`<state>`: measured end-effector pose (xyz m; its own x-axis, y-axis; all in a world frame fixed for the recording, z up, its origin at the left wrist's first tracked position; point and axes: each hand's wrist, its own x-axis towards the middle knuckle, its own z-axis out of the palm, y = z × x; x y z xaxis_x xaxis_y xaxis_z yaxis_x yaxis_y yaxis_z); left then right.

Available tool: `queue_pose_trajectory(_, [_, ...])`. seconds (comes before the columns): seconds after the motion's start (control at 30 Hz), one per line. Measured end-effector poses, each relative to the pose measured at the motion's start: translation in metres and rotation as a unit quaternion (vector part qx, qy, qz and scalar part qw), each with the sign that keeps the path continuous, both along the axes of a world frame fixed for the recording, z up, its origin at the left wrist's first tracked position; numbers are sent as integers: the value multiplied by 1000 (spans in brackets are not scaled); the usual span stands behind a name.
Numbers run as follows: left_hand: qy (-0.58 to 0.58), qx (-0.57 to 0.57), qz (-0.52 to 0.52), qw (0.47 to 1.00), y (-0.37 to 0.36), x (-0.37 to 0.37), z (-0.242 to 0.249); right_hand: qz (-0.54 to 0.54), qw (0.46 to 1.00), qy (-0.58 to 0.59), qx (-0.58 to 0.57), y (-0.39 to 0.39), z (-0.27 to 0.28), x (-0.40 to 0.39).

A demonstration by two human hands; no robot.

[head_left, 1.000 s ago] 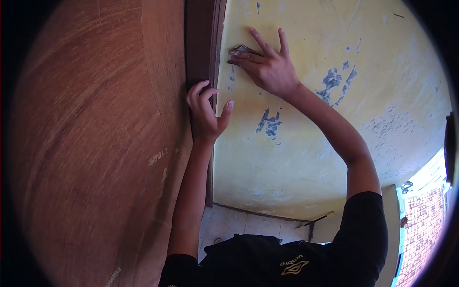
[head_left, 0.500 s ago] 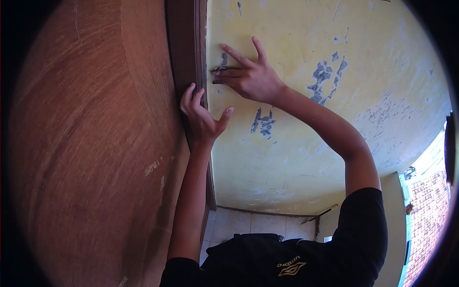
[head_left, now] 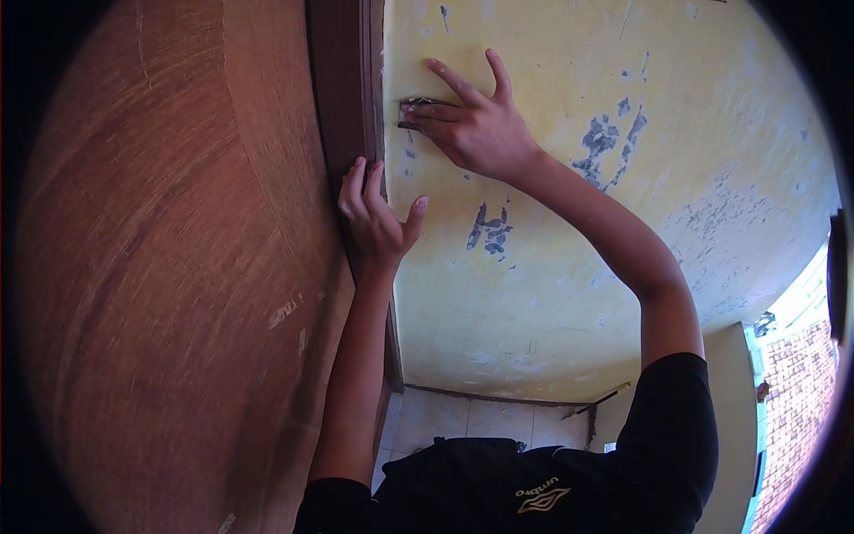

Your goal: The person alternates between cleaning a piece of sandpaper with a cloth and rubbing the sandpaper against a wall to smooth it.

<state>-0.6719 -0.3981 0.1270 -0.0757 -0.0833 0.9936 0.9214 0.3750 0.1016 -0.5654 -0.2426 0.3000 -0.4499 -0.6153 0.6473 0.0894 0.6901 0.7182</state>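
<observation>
My right hand presses a small, dark, folded piece that looks like sandpaper against the yellow wall, close to the door frame. Its edges stick out around my fingertips, and most of it is hidden under them. Two other digits are raised off the wall. Lower and to the left, my left hand rests its fingertips on the dark brown door frame. The fingers are extended, the thumb stands apart, and nothing is in this hand.
A brown wooden door fills the left side. Grey patches of peeled paint mark the wall. Below are pale floor tiles and a thin stick near the corner. A bright opening with brickwork lies at the right.
My right hand has slid up the wall and slightly right with the dark folded piece, uncovering grey spots below it. My left hand stays nearly in place on the frame.
</observation>
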Motion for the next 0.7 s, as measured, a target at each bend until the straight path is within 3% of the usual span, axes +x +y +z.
queue_pose_trajectory(0.47, [9,-11,26,1000,0,-2,-2,7,999,39,10,6,-3,-3])
queue_pose_trajectory(0.53, [18,-8,21,1000,0,-2,-1,-9,988,-104,114,4,-25,-1])
queue_pose_trajectory(0.6, [21,-10,21,1000,0,-3,-2,12,991,-94,96,9,-11,-2])
queue_pose_trajectory(0.67, [20,-15,17,1000,-1,-4,-3,19,999,30,-23,2,10,4])
queue_pose_trajectory(0.7, [23,-11,16,1000,-1,-4,-2,5,999,34,-29,1,0,1])
